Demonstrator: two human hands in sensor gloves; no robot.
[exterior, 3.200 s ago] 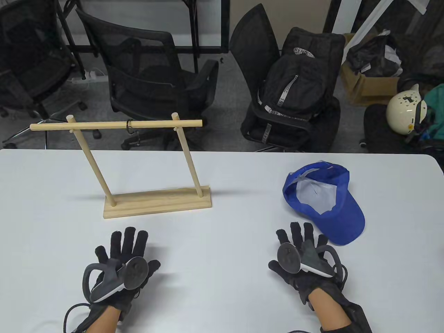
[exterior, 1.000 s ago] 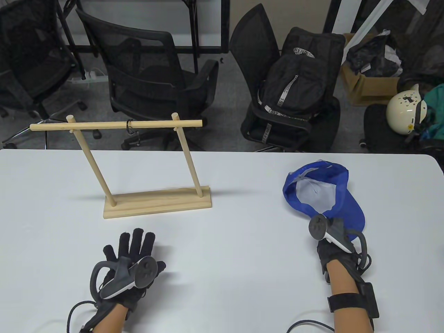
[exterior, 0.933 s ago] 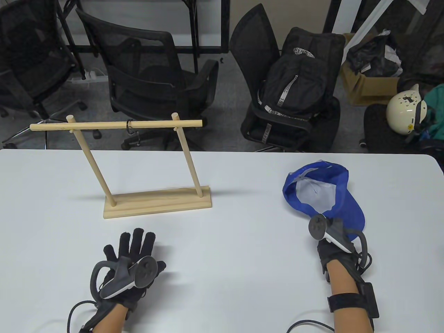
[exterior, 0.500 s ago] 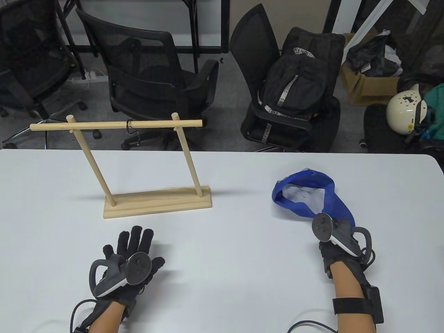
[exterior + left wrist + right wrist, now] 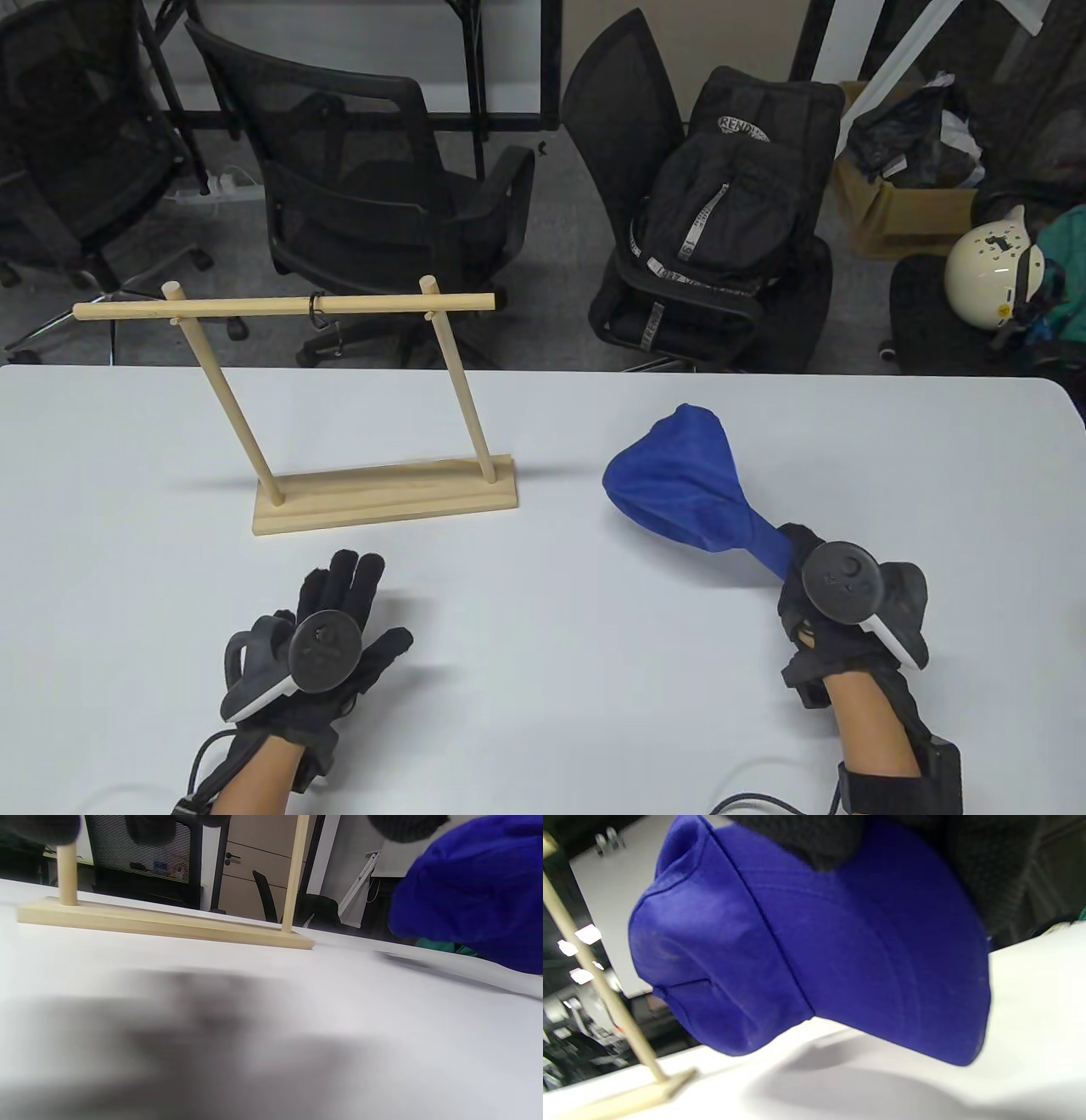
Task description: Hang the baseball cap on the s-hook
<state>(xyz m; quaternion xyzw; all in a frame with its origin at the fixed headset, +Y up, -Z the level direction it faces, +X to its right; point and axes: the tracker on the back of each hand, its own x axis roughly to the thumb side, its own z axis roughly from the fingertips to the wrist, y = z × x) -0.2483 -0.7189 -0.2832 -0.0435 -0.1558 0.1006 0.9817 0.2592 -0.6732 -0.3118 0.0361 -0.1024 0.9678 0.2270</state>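
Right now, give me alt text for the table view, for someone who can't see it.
The right hand grips a blue cap by its brim, lifting it above a white table. The left hand rests flat, fingers spread, near a wooden rack whose crossbar carries a small dark hook. Office chairs stand behind.

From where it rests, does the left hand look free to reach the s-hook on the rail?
Probably yes. The left hand lies open on the table in front of the wooden rack, holding nothing; the s-hook hangs exposed on the rail, with nothing in between.
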